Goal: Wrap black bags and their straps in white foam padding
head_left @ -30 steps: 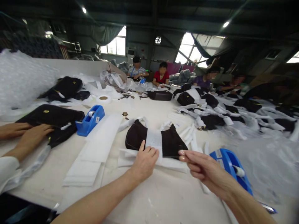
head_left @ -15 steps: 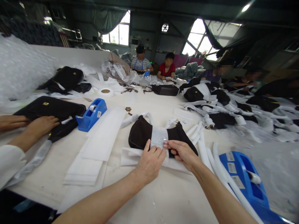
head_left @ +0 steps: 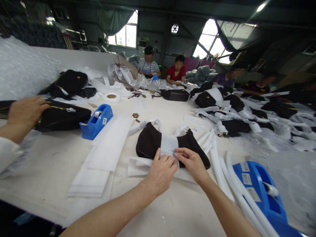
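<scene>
A dark brown-black handbag (head_left: 148, 142) lies on the table in front of me, a white foam strip (head_left: 169, 142) wrapped around its middle. My left hand (head_left: 161, 172) is curled over the strip's lower part at the bag's near edge, thumb pressed along its left side. From the right, my right hand (head_left: 192, 162) holds the strip's right edge between thumb and fingertips. The bag's strap (head_left: 155, 123), covered in white wrapping, curves behind it. Another white foam sheet (head_left: 138, 167) lies partly under the bag. My palms hide the strip's lower end.
Left of the bag are stacked foam sheets (head_left: 98, 164) and a blue tape dispenser (head_left: 96, 121); another blue dispenser (head_left: 261, 187) and white foam tubes (head_left: 219, 164) lie right. A co-worker's hand (head_left: 26, 113) rests on a black bag (head_left: 66, 115). Wrapped bags (head_left: 234, 126) pile up at far right.
My right fingertips have flattened down against the strip's edge; earlier they pinched something shiny and clear there. My left hand has shifted slightly right. The co-worker at left has tilted up their black bag.
</scene>
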### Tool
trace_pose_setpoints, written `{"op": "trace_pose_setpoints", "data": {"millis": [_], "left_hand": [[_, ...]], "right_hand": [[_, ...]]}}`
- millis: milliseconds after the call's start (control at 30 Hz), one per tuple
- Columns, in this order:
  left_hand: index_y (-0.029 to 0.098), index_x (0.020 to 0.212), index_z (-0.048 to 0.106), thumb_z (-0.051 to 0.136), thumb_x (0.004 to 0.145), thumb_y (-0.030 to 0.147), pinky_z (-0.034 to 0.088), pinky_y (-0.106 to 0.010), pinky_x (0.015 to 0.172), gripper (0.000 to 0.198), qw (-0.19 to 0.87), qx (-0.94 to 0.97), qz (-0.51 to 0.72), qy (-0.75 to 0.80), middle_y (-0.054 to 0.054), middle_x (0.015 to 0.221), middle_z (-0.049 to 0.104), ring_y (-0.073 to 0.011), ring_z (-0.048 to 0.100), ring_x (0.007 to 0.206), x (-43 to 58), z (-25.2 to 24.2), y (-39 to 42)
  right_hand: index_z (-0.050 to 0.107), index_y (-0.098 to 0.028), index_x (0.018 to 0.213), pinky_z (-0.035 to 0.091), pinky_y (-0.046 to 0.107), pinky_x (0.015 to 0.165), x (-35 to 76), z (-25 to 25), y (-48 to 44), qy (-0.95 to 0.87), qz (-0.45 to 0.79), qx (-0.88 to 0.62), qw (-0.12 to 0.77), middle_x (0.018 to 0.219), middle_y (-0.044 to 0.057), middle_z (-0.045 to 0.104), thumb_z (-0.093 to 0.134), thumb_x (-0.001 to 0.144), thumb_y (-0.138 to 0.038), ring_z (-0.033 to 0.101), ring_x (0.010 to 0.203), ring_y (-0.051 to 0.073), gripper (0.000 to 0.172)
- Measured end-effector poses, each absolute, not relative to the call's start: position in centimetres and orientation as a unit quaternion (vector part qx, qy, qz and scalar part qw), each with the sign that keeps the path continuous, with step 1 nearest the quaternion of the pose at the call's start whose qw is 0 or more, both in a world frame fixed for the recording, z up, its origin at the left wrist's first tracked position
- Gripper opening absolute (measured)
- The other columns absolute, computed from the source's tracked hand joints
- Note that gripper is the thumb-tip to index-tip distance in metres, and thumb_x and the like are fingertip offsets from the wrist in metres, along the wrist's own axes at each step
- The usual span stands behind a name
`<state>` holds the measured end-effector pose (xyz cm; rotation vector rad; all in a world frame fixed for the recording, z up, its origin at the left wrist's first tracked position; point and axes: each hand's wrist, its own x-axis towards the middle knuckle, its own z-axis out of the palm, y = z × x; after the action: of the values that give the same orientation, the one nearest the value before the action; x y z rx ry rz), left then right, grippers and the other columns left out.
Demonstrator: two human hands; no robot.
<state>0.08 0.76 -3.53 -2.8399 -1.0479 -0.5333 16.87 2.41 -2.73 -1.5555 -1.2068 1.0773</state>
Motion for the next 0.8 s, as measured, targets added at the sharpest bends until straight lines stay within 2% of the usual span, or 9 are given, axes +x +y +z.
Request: {"op": "trace_pose_setpoints", "data": {"millis": [100, 200, 367, 467, 567, 700, 800], "left_hand": [[0.015, 0.121, 0.051, 0.049, 0.085, 0.014, 0.023, -0.056, 0.114, 0.036, 0.042, -0.923, -0.176, -0.340, -0.008, 0.103, 0.057, -0.0239, 0.051, 0.098, 0.0, -3.6, 0.8], [0.015, 0.122, 0.050, 0.049, 0.085, 0.015, 0.023, -0.057, 0.114, 0.036, 0.045, -0.924, -0.175, -0.338, -0.008, 0.104, 0.057, -0.0241, 0.051, 0.098, 0.0, -3.6, 0.8], [0.013, 0.121, 0.051, 0.049, 0.085, 0.015, 0.023, -0.056, 0.115, 0.036, 0.041, -0.923, -0.178, -0.340, -0.007, 0.103, 0.057, -0.0238, 0.051, 0.097, 0.1, -3.7, 0.7], [0.013, 0.119, 0.052, 0.050, 0.085, 0.015, 0.022, -0.055, 0.116, 0.034, 0.035, -0.922, -0.180, -0.342, -0.006, 0.101, 0.056, -0.0234, 0.050, 0.097, 0.1, -3.8, 0.8], [0.014, 0.118, 0.053, 0.049, 0.085, 0.015, 0.022, -0.055, 0.116, 0.032, 0.028, -0.922, -0.178, -0.342, -0.006, 0.100, 0.056, -0.0234, 0.050, 0.097, 0.2, -3.8, 0.9], [0.014, 0.121, 0.051, 0.049, 0.085, 0.014, 0.023, -0.055, 0.116, 0.035, 0.030, -0.924, -0.171, -0.340, -0.008, 0.104, 0.056, -0.0242, 0.050, 0.100, 0.2, -3.8, 1.0], [0.015, 0.121, 0.052, 0.047, 0.086, 0.013, 0.024, -0.055, 0.115, 0.035, 0.037, -0.923, -0.171, -0.342, -0.008, 0.104, 0.057, -0.0242, 0.050, 0.100, 0.2, -3.7, 0.9]], "right_hand": [[0.071, -0.020, 0.088, 0.047, 0.031, 0.066, 16.6, -3.3, 2.5, -0.540, 0.315, -0.646, 0.437, 0.085, 0.005, 0.068, 0.068, 0.068, -0.042, 0.055, 0.063, 0.015, 0.029], [0.070, -0.022, 0.084, 0.047, 0.032, 0.067, 16.5, -3.2, 2.8, -0.585, 0.202, -0.682, 0.389, 0.095, 0.006, 0.064, 0.066, 0.070, -0.036, 0.051, 0.057, 0.012, 0.021], [0.059, -0.020, 0.090, 0.046, 0.033, 0.074, 16.9, -3.6, 3.6, -0.601, 0.118, -0.714, 0.339, 0.089, 0.004, 0.061, 0.068, 0.070, -0.036, 0.054, 0.063, 0.015, 0.026], [0.054, -0.021, 0.086, 0.045, 0.032, 0.076, 17.0, -4.1, 4.1, -0.615, 0.088, -0.710, 0.330, 0.085, 0.004, 0.061, 0.063, 0.075, -0.035, 0.059, 0.075, 0.019, 0.020], [0.049, -0.023, 0.081, 0.042, 0.030, 0.071, 16.9, -4.2, 4.8, -0.621, 0.081, -0.716, 0.308, 0.077, 0.002, 0.060, 0.058, 0.080, -0.034, 0.059, 0.075, 0.019, 0.014], [0.044, -0.024, 0.067, 0.034, 0.028, 0.059, 16.9, -3.8, 5.9, -0.593, 0.113, -0.756, 0.255, 0.063, 0.001, 0.055, 0.063, 0.078, -0.035, 0.055, 0.065, 0.019, 0.025], [0.041, -0.024, 0.059, 0.033, 0.028, 0.058, 17.0, -3.4, 6.9, -0.571, 0.140, -0.766, 0.258, 0.060, 0.003, 0.055, 0.065, 0.078, -0.032, 0.057, 0.066, 0.020, 0.032]]}}
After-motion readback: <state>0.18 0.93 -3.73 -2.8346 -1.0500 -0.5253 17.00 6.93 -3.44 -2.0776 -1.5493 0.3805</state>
